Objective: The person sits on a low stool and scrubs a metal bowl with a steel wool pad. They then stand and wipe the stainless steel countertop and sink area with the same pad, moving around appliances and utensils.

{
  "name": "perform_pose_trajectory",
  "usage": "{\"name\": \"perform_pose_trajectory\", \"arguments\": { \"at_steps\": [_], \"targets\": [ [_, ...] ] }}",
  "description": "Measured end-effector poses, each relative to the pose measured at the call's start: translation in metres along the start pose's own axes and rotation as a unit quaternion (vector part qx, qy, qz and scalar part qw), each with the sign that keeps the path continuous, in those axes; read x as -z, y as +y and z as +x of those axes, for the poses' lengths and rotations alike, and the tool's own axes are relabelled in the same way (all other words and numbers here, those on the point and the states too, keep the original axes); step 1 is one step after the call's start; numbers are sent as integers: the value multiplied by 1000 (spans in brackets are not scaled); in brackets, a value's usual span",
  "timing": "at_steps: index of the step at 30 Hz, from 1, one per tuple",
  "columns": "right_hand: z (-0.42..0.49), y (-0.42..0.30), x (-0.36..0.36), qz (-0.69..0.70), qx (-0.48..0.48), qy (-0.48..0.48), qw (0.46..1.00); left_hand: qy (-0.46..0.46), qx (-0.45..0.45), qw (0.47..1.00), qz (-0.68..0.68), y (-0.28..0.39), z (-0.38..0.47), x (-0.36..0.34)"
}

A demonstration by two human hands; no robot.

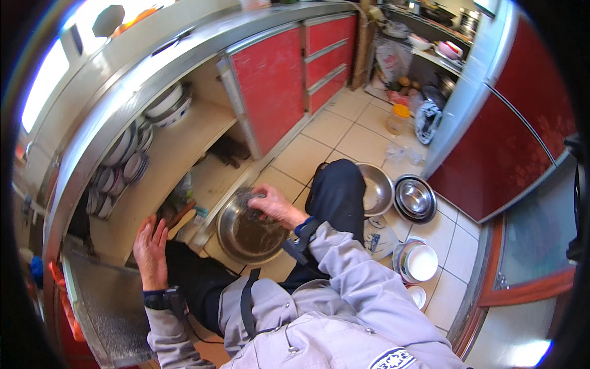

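My right hand point(276, 207) grips a dark, wet mesh scrubber point(247, 197) above the far rim of a stainless steel basin point(226, 240). Brownish water point(258, 235) lies in the basin, which stands on the floor between my knees. Raised beside the cupboard shelf, my left hand point(152, 249) holds nothing and its fingers are slightly apart. The open base cupboard point(184, 133) in front of it holds stacked bowls point(124, 170) and pots point(168, 106) on its shelf. A wooden-handled tool point(182, 223) lies low in the cupboard, near my left fingers.
A second steel basin point(375, 189), nested steel bowls point(415, 198) and stacked white bowls point(420, 263) stand on the tiles to my right. A jar with an orange lid point(398, 117) is farther off. The red refrigerator point(502, 120) and red cupboard doors point(272, 83) bound the floor.
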State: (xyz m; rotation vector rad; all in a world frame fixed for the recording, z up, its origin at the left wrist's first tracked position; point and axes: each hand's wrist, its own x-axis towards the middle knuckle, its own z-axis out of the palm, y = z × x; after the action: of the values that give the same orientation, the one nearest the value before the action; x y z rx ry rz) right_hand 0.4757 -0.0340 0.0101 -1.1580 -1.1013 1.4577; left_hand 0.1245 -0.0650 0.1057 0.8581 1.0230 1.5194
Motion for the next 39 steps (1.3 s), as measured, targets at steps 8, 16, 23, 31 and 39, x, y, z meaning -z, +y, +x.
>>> {"name": "perform_pose_trajectory", "arguments": {
  "at_steps": [8,16,23,31,39],
  "targets": [
    [17,-14,3,-35,-14,5,999,33,-23,995,89,4,-8,-15],
    [69,-38,-6,-16,0,-43,999,84,-113,918,370,-36,41,17],
    [97,-41,-7,-26,-195,-46,979,58,-6,849,525,-71,49,12],
    [124,-27,-13,23,-135,-73,988,-10,76,771,632,-65,86,13],
    [150,-20,-17,60,-178,-22,982,-79,121,632,762,-78,116,31]
  ]
}}
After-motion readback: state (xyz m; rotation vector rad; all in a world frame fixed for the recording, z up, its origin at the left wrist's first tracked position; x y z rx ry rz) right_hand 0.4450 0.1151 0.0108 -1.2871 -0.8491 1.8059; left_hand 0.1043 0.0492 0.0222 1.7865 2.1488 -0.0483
